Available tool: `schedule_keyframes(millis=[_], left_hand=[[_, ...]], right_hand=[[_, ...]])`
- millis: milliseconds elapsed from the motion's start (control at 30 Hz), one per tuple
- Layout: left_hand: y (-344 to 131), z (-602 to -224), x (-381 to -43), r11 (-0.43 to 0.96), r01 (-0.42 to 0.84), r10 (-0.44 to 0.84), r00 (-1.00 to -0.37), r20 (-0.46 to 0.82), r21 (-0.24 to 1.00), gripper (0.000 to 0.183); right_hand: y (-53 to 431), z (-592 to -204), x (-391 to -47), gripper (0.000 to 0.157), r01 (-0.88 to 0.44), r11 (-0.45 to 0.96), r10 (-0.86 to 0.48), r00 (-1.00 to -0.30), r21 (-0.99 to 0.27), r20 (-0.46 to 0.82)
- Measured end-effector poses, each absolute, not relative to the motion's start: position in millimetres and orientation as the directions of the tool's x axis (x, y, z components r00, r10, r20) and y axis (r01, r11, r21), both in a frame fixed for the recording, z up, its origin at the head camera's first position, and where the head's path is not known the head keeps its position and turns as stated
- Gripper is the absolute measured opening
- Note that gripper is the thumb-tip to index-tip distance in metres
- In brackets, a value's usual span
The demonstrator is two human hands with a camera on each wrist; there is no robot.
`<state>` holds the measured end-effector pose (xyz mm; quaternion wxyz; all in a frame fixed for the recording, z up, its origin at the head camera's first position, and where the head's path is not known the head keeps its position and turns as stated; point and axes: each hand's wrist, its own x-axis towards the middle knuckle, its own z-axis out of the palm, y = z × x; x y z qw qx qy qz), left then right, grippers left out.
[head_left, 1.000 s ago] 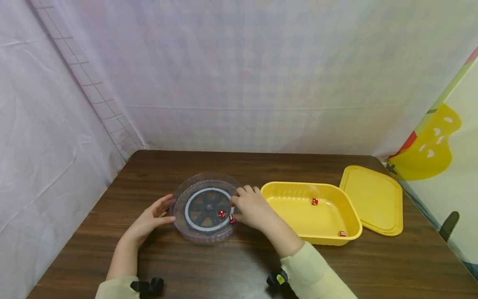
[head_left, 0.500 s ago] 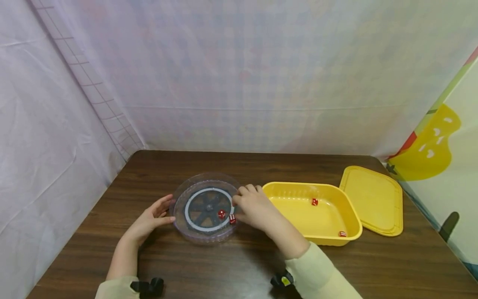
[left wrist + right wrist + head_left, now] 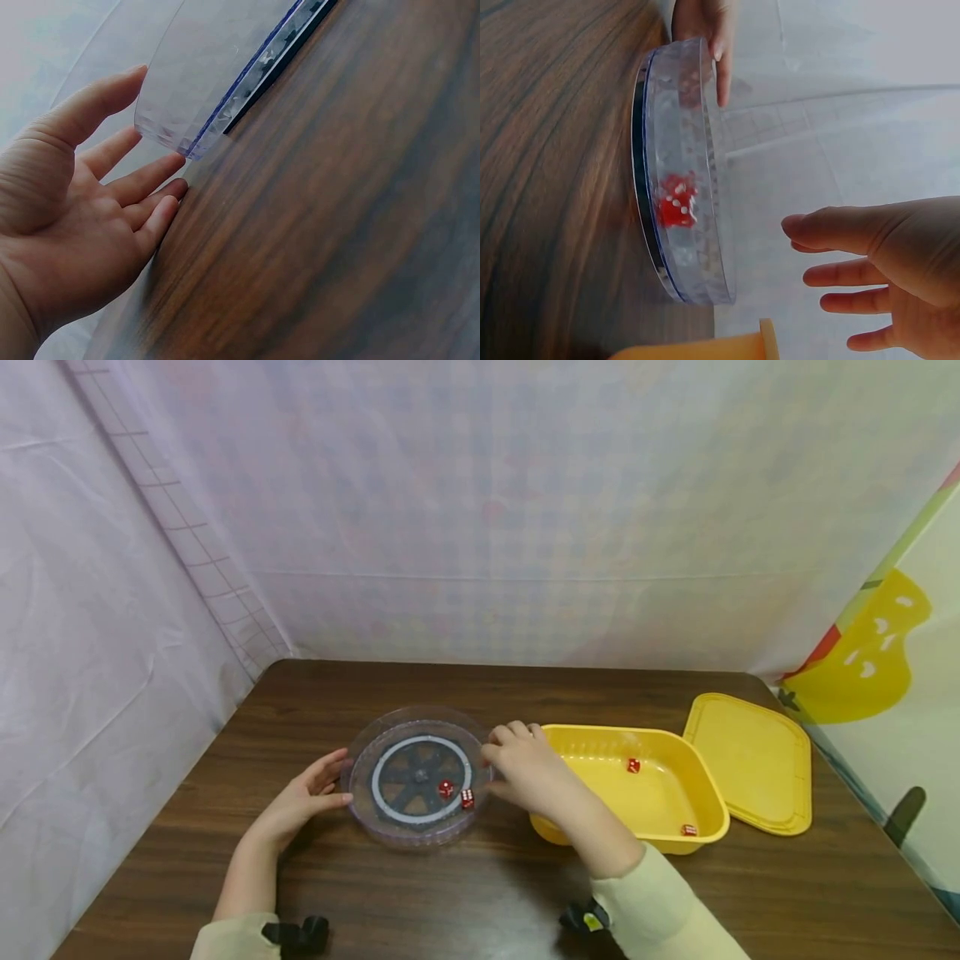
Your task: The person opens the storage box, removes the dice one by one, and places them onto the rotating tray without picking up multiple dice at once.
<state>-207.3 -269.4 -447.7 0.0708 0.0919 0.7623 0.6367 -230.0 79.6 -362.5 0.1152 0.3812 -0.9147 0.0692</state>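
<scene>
A round clear plastic dish (image 3: 418, 842) with a dark spoked base and white ring sits on the table, holding two red dice, one (image 3: 446, 789) near the middle and one (image 3: 467, 798) near the right wall. My left hand (image 3: 296, 806) rests at the dish's left side, fingers relaxed. In the left wrist view, its thumb and fingertips (image 3: 180, 159) lie at the clear wall. My right hand (image 3: 531, 774) is above the gap between dish and yellow tub (image 3: 600, 806). The right wrist view shows that hand (image 3: 907, 277) with loosely extended fingers and nothing in them.
Inside the yellow tub lie two more red dice, one (image 3: 633, 766) toward the back and one (image 3: 688, 830) at the front right. A yellow lid (image 3: 750, 768) lies to its right. White cloth (image 3: 480, 527) hangs behind the table (image 3: 420, 902).
The right hand has let go of the red die at the dish's right wall and drawn back to the right toward the tub. The left hand has stayed put.
</scene>
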Motion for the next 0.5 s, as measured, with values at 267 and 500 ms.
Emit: schedule_keyframes(millis=[267,500], left_hand=[[-269,-447,-208,0.165,0.047,0.230,-0.973,0.008,0.985,0.075],[-269,-447,-207,0.170,0.047,0.230,-0.973,0.006,0.984,0.075]], right_hand=[[93,-359,-229,0.023,-0.695,0.717,-0.664,-0.704,-0.051,0.254],[104,-358,-226,0.022,-0.680,0.731,-0.651,-0.716,-0.044,0.254]])
